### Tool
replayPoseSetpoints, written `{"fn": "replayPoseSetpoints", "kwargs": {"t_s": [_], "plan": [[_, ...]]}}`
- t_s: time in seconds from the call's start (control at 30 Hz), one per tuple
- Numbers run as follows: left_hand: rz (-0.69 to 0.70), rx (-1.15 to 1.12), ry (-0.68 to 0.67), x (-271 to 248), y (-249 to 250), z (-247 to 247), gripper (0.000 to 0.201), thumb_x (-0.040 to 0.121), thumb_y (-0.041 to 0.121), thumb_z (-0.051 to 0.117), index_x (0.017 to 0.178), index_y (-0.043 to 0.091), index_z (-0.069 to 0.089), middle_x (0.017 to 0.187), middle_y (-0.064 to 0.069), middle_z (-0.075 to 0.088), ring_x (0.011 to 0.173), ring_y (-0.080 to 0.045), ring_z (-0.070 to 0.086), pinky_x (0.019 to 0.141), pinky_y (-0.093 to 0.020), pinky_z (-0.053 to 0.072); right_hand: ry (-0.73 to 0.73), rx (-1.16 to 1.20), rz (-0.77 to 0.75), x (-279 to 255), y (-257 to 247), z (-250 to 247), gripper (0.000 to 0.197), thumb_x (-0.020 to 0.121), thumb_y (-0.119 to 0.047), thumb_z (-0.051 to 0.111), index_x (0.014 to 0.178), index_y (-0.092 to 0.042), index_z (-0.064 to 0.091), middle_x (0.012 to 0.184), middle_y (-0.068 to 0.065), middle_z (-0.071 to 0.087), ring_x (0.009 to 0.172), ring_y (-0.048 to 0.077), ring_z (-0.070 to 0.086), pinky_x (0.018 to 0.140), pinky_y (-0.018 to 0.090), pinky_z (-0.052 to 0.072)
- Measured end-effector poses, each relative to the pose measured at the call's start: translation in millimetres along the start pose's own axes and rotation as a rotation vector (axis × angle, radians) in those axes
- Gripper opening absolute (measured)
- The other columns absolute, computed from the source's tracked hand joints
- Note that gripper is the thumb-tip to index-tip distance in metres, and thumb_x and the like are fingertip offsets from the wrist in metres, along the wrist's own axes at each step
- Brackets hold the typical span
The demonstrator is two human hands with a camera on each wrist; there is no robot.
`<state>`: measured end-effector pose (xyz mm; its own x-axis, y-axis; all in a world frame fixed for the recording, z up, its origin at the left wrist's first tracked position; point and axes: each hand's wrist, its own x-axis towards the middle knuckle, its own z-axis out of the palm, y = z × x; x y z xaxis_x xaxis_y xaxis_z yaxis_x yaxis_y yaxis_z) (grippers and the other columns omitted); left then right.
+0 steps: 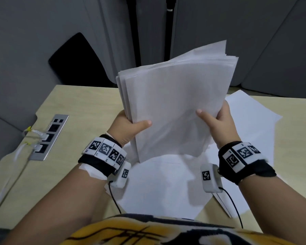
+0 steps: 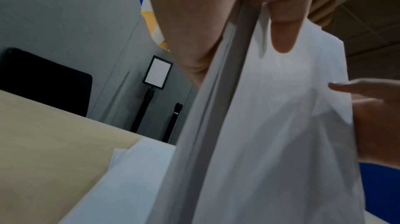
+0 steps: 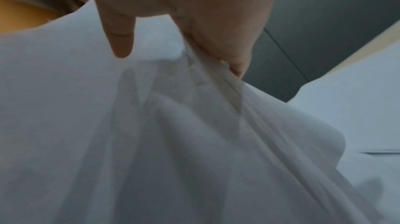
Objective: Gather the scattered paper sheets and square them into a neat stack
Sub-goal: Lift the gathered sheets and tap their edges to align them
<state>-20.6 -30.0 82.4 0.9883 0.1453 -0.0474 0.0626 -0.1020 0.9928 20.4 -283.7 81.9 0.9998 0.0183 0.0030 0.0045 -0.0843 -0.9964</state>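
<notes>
A thick bundle of white paper sheets [image 1: 173, 103] stands upright above the table, its top edges uneven and fanned. My left hand [image 1: 129, 128] grips its left edge, thumb across the front. My right hand [image 1: 217, 121] grips the right edge, thumb on the front sheet. From the left wrist view the bundle [image 2: 270, 133] runs edge-on under my thumb [image 2: 283, 31]. The right wrist view shows the sheets [image 3: 151, 133] bunched where my fingers [image 3: 233, 51] pinch them. More loose sheets [image 1: 162, 184] lie flat on the table beneath and to the right [image 1: 251, 117].
The light wooden table [image 1: 78, 103] has a metal socket panel [image 1: 49, 137] with plugged cables at its left. A black chair back [image 1: 78, 61] and grey partition panels stand behind the table. Two black poles [image 2: 149, 104] rise past the far edge.
</notes>
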Motion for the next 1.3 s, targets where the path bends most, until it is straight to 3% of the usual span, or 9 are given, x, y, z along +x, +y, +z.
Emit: {"fn": "replayPoseSetpoints", "kwargs": {"t_s": [0.1,0.2,0.3,0.4,0.7,0.87,1.07,1.2,1.3], "plan": [[-0.05,0.025,-0.042,-5,-8,8,0.021,0.073,0.014,0.079,0.088,0.026,0.071,0.091,0.008,0.075,0.095,-0.014,0.071,0.084,-0.027,0.055,-0.069,-0.038,0.045,-1,5,-1,0.069,0.073,-0.039,0.074,0.134,-0.029,0.044,0.126,-0.01,0.061,0.114,0.009,0.061,0.094,0.037,0.051],[-0.134,-0.01,0.109,-4,-20,12,0.003,0.086,0.018,0.071,0.086,0.02,0.069,0.088,0.004,0.072,0.092,-0.019,0.069,0.078,-0.021,0.055,-0.056,-0.022,0.054,-7,9,2,0.059,0.08,-0.036,0.067,0.134,-0.027,0.044,0.123,-0.011,0.061,0.11,0.005,0.061,0.089,0.03,0.051],[-0.217,-0.139,0.198,2,-26,5,0.023,0.084,0.023,0.071,0.101,0.007,0.071,0.1,-0.011,0.074,0.098,-0.03,0.07,0.091,-0.046,0.054,0.04,0.012,0.082,-10,11,-2,0.036,0.092,-0.03,0.058,0.126,-0.022,0.051,0.116,-0.007,0.062,0.099,0.003,0.062,0.085,0.025,0.048],[-0.268,-0.151,0.221,5,-33,-3,0.021,0.087,0.017,0.067,0.105,0.006,0.069,0.103,-0.013,0.074,0.098,-0.031,0.07,0.093,-0.051,0.052,0.041,-0.056,0.155,-10,22,-7,0.019,0.094,-0.023,0.053,0.112,-0.022,0.06,0.103,-0.005,0.065,0.095,0.009,0.061,0.09,0.027,0.046],[-0.575,-0.115,0.222,-13,-82,3,0.01,0.092,0.01,0.061,0.101,0.011,0.065,0.095,-0.008,0.069,0.09,-0.028,0.066,0.085,-0.039,0.051,-0.118,-0.694,0.378,-13,68,-7,0.015,0.089,-0.019,0.054,0.103,-0.02,0.059,0.095,-0.003,0.061,0.094,0.02,0.058,0.08,0.028,0.042],[-0.672,-0.074,0.192,-15,-114,-2,0.029,0.082,0.008,0.068,0.11,0.013,0.063,0.113,-0.014,0.069,0.104,-0.033,0.065,0.098,-0.051,0.049,-0.241,-0.939,0.279,-17,66,0,0.019,0.093,-0.018,0.047,0.101,-0.014,0.064,0.095,0.002,0.066,0.092,0.022,0.059,0.071,0.025,0.038],[-0.766,-0.109,0.121,-13,-132,-9,0.057,0.06,0.017,0.076,0.114,0.015,0.062,0.109,-0.016,0.07,0.098,-0.039,0.069,0.082,-0.065,0.051,-0.124,-0.926,0.013,-13,45,7,0.02,0.096,-0.021,0.046,0.098,-0.018,0.066,0.085,0.001,0.068,0.083,0.022,0.059,0.068,0.028,0.043],[-0.765,-0.031,0.107,1,-166,-16,0.068,0.045,0.032,0.079,0.11,0.021,0.064,0.107,-0.011,0.072,0.097,-0.035,0.07,0.084,-0.059,0.054,0.026,-0.898,-0.144,-9,29,6,0.02,0.095,-0.018,0.046,0.102,-0.016,0.065,0.082,0.0,0.065,0.075,0.02,0.051,0.067,0.028,0.039],[-0.748,0.005,0.119,10,-187,-19,0.08,0.037,0.037,0.078,0.113,0.023,0.061,0.111,-0.009,0.07,0.1,-0.033,0.069,0.087,-0.054,0.054,0.036,-0.866,-0.035,-4,36,3,0.018,0.091,-0.019,0.049,0.105,-0.018,0.061,0.088,-0.003,0.065,0.082,0.022,0.058,0.071,0.031,0.046]]}}
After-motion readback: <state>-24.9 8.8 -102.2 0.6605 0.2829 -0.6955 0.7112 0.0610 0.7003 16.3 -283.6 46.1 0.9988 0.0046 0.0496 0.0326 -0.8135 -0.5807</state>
